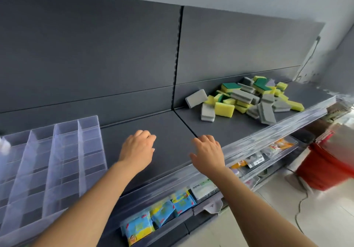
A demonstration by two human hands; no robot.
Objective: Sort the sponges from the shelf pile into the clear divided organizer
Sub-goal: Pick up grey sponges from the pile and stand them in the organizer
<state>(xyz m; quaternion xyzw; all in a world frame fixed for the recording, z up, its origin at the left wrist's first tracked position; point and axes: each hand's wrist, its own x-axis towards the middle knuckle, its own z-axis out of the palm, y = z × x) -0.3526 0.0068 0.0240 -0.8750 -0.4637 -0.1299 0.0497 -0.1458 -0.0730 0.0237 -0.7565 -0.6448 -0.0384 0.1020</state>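
Both hands hovering empty over bare shelf

Meanwhile hovering over the dark shelf [157,124]: left hand [137,147] loosely curled, right hand [207,152] spread, both empty. Lying far right, well apart: sponge pile [249,99], jumbled, pointing every way. Sitting at left, long axis running front-to-back: clear organizer [47,160].

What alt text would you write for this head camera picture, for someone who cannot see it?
Two bare hands, left and right, reach empty over a dark grey shelf. A pile of yellow, green and grey sponges lies to the right, and an empty clear divided organizer sits to the left.
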